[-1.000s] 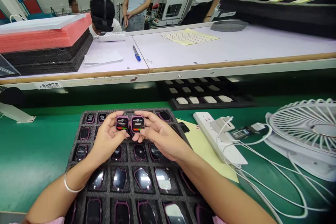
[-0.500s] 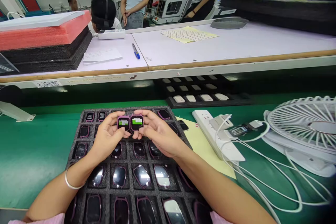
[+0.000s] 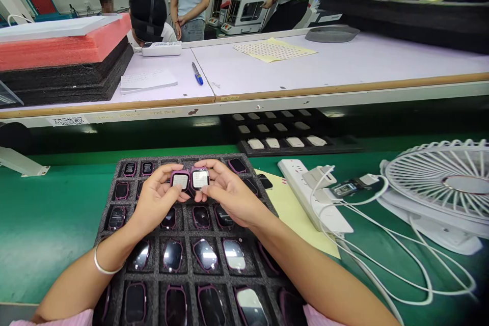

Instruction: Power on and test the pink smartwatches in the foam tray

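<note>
My left hand (image 3: 161,192) grips a smartwatch (image 3: 180,180) with a purple case, thumb at the lower edge of its lit white screen. Beside it, my right hand (image 3: 225,191) holds a second purple smartwatch (image 3: 199,179), its screen also white, thumb on the lower part. The two watches are side by side, edges touching or nearly so. Both are held above a dark grey foam tray (image 3: 152,275), whose compartments hold several more purple-cased watches (image 3: 173,255). Most of those screens are dark or reflective; two at the far left corner show text. My hands and forearms cover some compartments.
To the right lie a white power strip (image 3: 305,191) with chargers and loose cables, a yellow sheet (image 3: 301,224) and a white fan (image 3: 446,183). A raised shelf (image 3: 275,81) crosses behind, with foam stacks (image 3: 64,61) at left. Other people are beyond it.
Both held watches' screens have gone from black with green blocks to mostly white. My hands stay nearly in place. A person at the back has moved an arm toward a white machine.
</note>
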Tool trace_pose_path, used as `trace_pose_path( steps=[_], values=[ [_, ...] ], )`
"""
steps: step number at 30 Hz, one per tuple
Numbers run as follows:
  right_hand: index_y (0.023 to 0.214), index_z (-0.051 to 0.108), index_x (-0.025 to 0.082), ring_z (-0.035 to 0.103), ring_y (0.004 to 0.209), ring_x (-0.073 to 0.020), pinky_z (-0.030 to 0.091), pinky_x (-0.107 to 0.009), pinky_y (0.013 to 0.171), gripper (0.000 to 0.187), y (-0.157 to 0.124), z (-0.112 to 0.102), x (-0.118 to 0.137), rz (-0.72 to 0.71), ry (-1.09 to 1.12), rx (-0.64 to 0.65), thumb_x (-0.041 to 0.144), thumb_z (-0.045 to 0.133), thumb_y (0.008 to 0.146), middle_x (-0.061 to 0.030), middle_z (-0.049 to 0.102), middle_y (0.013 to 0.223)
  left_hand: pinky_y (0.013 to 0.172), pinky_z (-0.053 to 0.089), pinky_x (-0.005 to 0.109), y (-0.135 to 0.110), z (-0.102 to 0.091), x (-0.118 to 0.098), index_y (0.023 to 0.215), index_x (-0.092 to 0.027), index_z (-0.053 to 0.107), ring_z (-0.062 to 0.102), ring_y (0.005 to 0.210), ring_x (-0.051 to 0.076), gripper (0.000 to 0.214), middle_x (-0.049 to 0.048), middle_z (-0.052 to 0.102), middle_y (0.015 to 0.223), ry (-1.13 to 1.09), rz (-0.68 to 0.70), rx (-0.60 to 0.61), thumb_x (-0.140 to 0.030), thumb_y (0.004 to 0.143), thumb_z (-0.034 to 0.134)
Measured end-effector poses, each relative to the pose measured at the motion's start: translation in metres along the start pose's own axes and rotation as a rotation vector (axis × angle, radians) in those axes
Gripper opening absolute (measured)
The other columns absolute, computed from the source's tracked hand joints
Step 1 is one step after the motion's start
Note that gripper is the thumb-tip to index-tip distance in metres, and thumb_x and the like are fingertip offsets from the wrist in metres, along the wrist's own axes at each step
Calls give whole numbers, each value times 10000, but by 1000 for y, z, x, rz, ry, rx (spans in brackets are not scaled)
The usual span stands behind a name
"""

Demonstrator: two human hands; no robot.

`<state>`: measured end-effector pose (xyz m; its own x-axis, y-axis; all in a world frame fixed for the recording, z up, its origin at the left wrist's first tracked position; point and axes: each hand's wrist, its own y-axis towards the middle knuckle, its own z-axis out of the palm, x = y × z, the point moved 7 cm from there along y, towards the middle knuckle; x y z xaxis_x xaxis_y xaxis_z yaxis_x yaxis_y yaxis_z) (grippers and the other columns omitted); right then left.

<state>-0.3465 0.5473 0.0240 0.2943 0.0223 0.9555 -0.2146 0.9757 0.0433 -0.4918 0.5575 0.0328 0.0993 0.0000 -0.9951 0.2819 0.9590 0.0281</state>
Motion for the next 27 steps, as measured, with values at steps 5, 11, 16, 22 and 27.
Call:
trace_pose_path(
  steps=[5,11,16,22,27],
  values=[
    [1032,574,207,608,542,-138,430,-265,515,261,2,-1,-6,69,33,8,368,659,844,21,611,738,536,548,221,1,-2,1,1023,-174,608,633,550,91,304,36,674,952,42,3,-19,-345,791,708],
    [1078,579,213,632,573,-140,467,-266,546,325,3,-1,-9,81,71,9,408,699,847,17,620,770,499,521,200,3,-5,0,1015,-183,601,604,519,74,304,13,662,901,61,26,-50,-342,785,723],
    [1168,554,227,667,692,-159,533,-308,660,361,1,2,-7,78,58,31,265,686,834,-11,649,896,537,541,209,3,-6,1,1059,-188,592,611,557,75,353,22,652,951,67,26,-54,-283,753,741],
    [1198,544,235,679,725,-162,557,-319,688,411,0,2,-7,65,73,29,196,665,807,-23,649,977,592,567,228,3,-7,1,1090,-191,587,614,590,83,381,22,640,942,53,27,-47,-250,746,739],
    [1214,533,229,681,746,-158,552,-305,694,444,0,3,-7,47,85,34,163,655,792,-28,648,992,621,571,230,3,-6,2,1115,-200,579,627,626,87,387,27,626,987,39,37,-28,-219,756,722]
  ],
)
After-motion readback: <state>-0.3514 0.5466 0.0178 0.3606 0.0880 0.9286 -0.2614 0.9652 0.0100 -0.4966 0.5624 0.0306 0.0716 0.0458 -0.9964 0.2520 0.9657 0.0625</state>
